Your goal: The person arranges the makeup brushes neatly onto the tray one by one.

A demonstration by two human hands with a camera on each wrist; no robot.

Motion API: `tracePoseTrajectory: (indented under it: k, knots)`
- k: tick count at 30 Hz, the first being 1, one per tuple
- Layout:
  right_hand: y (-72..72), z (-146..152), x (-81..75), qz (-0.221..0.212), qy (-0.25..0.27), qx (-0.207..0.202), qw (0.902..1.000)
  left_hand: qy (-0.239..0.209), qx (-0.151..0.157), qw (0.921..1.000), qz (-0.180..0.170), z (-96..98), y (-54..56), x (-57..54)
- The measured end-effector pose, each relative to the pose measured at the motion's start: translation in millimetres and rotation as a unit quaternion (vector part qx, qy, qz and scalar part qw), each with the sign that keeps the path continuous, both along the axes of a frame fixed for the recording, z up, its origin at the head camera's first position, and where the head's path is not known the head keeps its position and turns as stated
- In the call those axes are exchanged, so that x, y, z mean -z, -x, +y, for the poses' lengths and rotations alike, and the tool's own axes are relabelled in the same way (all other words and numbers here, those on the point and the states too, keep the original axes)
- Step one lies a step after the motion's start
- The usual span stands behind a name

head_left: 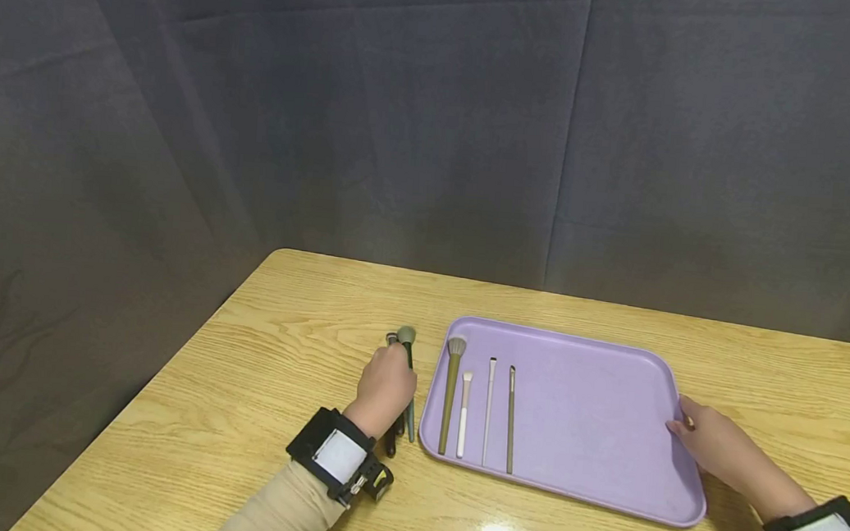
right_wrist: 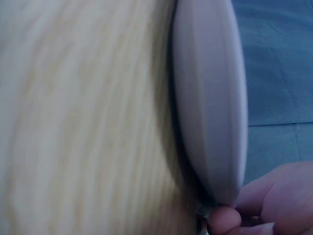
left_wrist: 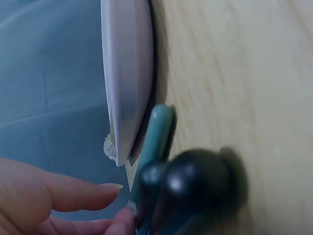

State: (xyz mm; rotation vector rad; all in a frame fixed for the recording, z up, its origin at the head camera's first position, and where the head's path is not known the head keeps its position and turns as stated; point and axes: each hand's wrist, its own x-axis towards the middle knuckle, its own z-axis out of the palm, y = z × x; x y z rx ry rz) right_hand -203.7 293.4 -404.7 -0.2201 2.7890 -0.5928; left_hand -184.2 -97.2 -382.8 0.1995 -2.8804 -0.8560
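A shallow lilac tray with rounded corners [head_left: 592, 417] lies on a light wood-grain tabletop [head_left: 302, 323]. At its three o'clock edge the right hand [head_left: 716, 438] pinches the rim, thumb above and fingers below.

Just off the tray's nine o'clock edge, the left hand [head_left: 385, 386] lies over a cluster of makeup brushes. One is a green-handled brush with a round grey-green head [head_left: 411, 422]; beside it show the ends of two dark-handled brushes [head_left: 390, 442]. A fingertip meets the green handle, the thumb a little apart; whether the hand grips it, I cannot tell.

Four brushes lie apart on the tray, heads toward twelve o'clock. Starting from nine o'clock and going inward: a thick olive brush with a fluffy grey head [head_left: 450, 395], a short white-handled brush with a pale head [head_left: 463, 416], a thin pale-handled brush with a dark tip [head_left: 488, 414] and a slim olive-brown brush with a slanted tip [head_left: 511, 424].
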Motion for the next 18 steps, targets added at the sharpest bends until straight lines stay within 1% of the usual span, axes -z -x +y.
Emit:
tracePoseTrajectory:
  k: [4,7,10,12,14,18]
  knots:
    - [0.0,1,-0.4,0.003,-0.002,-0.002,1.0000,0.040,0.001,0.9991,-0.017,2.8,3.7,-1.8]
    - [0.5,1,-0.1,-0.001,0.000,-0.001,1.0000,0.077,0.005,0.9966,-0.031,6.2,6.3,-2.3]
    - [1.0,2,-0.1,-0.006,0.002,0.001,1.0000,0.115,0.010,0.9927,-0.036,9.7,7.6,-2.2]
    - [1.5,2,0.8,-0.006,0.001,0.000,1.0000,0.132,0.013,0.9906,-0.034,11.7,8.3,-0.9]
    - [1.9,3,1.1,-0.005,-0.001,0.000,1.0000,0.141,0.014,0.9894,-0.031,13.0,8.9,0.5]
    - [2.3,2,2.3,-0.002,-0.002,-0.001,1.0000,0.127,0.011,0.9914,-0.028,13.2,11.5,2.6]
